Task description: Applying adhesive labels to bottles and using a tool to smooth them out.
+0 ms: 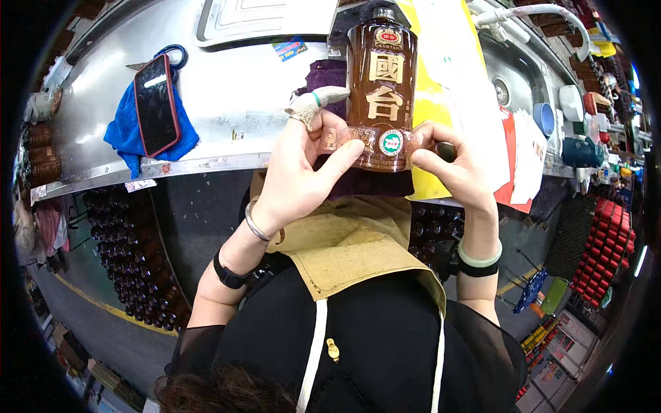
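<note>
A brown glossy bottle (382, 82) with gold characters lies on a dark purple cloth (322, 77), its neck pointing away from me. Across its lower body runs a brownish label strip (334, 140), and a round green and white emblem (390, 143) shows near the bottle's base. The strip's left end is pinched by my left hand (299, 168), which wears whitish cloth covers on some fingers. My right hand (460, 171) closes its thumb and fingers on the strip's right end, beside the bottle. The undersides of the fingers are hidden.
On the metal worktop (227, 89) at left, a phone (157, 103) rests on a blue cloth (124, 127). A yellow and white sheet (447, 69) lies right of the bottle, near a sink (513, 76) and red-and-white papers (527, 158). Rows of dark bottles (134, 255) stand below.
</note>
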Demonstrator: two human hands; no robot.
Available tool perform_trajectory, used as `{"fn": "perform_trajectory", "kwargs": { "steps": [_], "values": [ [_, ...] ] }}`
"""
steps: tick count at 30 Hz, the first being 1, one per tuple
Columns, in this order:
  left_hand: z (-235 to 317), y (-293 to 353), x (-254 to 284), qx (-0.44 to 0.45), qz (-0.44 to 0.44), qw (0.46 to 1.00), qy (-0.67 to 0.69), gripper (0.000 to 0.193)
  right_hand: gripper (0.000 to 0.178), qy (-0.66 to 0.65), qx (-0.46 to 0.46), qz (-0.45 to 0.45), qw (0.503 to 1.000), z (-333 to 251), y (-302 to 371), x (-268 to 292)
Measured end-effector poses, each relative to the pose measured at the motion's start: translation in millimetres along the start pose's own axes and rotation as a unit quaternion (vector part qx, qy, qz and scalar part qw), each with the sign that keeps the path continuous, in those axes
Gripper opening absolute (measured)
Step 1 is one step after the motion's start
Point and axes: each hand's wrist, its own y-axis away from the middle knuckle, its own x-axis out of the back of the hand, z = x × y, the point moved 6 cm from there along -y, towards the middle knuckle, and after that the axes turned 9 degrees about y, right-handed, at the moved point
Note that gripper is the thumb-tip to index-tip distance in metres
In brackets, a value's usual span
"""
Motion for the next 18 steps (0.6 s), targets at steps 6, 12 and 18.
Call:
{"fn": "perform_trajectory", "kwargs": {
  "steps": [6, 12, 18],
  "values": [
    [10.5, 0.3, -9.1, -0.027, 0.005, 0.996, -0.080, 0.052, 0.017, -0.077, 0.001, -0.027, 0.997, 10.0, -6.8, -1.5],
    [3.9, -1.1, 1.7, 0.019, 0.010, 0.999, 0.044, 0.046, 0.017, -0.040, -0.009, -0.022, 0.999, 12.6, -4.1, 1.1],
    [-0.5, 0.8, 6.0, 0.030, 0.019, 0.998, 0.047, 0.043, 0.018, 0.067, 0.019, 0.055, 0.996, 3.2, -4.8, 1.2]
  ]
}}
